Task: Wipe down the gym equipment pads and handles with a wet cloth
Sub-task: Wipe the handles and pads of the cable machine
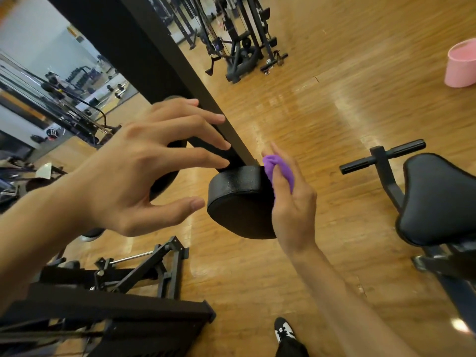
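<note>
A round black roller pad (239, 202) hangs at the end of a black machine arm (154, 60) in the middle of the view. My right hand (291, 202) holds a bunched purple cloth (279, 168) against the pad's right side. My left hand (149, 166) hovers in front of the arm with fingers spread, touching nothing that I can see. A second black roller pad (164, 181) is mostly hidden behind my left hand.
A black padded seat (440, 199) with a black handle bar (383, 157) stands at the right. A pink bucket (462, 64) sits on the wooden floor at far right. Black machine frame (144, 269) lies low left; another machine (242, 47) stands farther back.
</note>
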`<state>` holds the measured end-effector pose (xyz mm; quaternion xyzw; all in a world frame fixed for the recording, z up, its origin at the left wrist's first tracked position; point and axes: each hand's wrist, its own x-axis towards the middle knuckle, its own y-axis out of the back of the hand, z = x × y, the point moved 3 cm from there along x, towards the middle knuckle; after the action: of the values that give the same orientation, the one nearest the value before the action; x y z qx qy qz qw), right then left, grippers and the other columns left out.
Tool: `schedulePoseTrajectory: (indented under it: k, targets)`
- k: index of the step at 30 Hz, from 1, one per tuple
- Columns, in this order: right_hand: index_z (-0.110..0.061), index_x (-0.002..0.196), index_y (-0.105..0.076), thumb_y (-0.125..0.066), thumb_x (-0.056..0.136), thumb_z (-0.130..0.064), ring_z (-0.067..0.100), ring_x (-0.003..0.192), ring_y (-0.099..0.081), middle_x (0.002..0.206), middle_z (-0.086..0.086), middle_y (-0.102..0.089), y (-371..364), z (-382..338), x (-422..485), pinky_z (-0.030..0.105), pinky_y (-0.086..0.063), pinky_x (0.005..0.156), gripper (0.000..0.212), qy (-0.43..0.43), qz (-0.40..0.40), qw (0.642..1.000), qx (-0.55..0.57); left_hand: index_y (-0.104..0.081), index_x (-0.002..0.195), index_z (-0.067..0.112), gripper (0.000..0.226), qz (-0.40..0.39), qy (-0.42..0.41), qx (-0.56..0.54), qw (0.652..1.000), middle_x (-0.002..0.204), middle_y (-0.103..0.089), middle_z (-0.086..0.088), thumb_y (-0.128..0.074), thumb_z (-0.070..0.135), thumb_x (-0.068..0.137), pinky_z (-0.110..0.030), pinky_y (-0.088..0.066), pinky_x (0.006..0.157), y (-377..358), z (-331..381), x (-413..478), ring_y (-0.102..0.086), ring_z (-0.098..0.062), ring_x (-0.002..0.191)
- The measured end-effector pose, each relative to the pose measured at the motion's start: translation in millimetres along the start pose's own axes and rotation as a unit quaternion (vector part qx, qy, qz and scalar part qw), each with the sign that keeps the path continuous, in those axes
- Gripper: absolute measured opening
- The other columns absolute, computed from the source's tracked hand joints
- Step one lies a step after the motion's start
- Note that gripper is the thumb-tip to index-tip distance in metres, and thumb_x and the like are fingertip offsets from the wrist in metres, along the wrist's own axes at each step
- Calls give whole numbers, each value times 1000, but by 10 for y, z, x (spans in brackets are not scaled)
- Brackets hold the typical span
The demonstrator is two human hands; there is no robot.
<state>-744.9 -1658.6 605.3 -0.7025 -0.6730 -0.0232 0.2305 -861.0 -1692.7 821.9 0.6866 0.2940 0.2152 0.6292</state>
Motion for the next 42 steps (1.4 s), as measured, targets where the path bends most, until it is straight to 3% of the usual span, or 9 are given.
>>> schedulePoseTrajectory:
  k: [5,12,19,22,25,28,32,37,42]
  targets:
    - [-6,141,-54,-52,106,-15,34,142,-44,147,22,-48,219,188,-132,50,-46,111,36,266,-111,935,-207,-77,116,11,49,7,-1,-11,1000,126,-69,-7,-53,42,88,-58,-31,119,21,44,8,-46,-28,145]
    - [-19,133,-62,-65,98,-32,26,130,-55,136,7,-62,-175,-314,111,42,-44,111,37,432,-324,765,-350,-75,118,12,48,11,-5,-33,999,126,-67,-6,-53,42,88,-51,-29,121,47,94,35,-41,-24,148]
    - [-17,135,-62,-66,96,-26,26,138,-48,142,8,-58,-9,-307,228,43,-36,119,39,384,-329,799,-325,-77,113,13,45,3,-13,-15,1000,124,-68,-5,-53,42,90,-52,-32,118,70,76,61,-47,-25,142]
    - [-17,131,-62,-70,94,-27,27,131,-53,137,9,-60,-91,-358,170,43,-41,113,39,417,-351,769,-334,-76,113,11,45,7,-20,-5,1000,108,-65,-8,-53,42,90,-53,-37,110,76,94,43,-61,-31,109]
    - [-18,142,-50,-66,96,-19,29,141,-44,149,9,-48,427,-78,57,47,-44,111,49,370,-301,817,-324,-77,111,10,45,4,-27,0,1000,101,-64,-7,-54,41,88,-57,-39,104,58,83,37,-58,-30,95]
    - [-17,144,-51,-63,97,-15,30,144,-42,150,11,-49,461,-94,92,51,-43,112,48,340,-265,851,-300,-78,106,11,43,2,-39,2,999,110,-67,-7,-55,41,88,-59,-40,100,50,76,94,-61,-33,102]
    - [-9,132,-67,-67,98,-16,29,137,-51,140,14,-61,11,-298,177,43,-42,115,34,415,-305,808,-286,-78,108,9,44,7,-49,3,999,117,-67,-10,-54,41,88,-58,-41,99,53,117,109,-62,-36,113]
    - [-18,145,-48,-61,99,-12,32,150,-34,156,9,-41,619,92,-33,52,-45,112,48,367,-286,834,-297,-78,107,10,42,-1,-30,5,1000,118,-67,-8,-56,40,86,-60,-41,102,22,30,-11,-60,-33,122]
    - [-9,130,-68,-65,99,-9,30,138,-52,136,13,-65,-26,-249,170,51,-38,117,32,414,-284,812,-297,-78,106,9,42,0,-33,-8,999,115,-69,-9,-56,39,88,-57,-42,103,40,57,51,-59,-30,125]
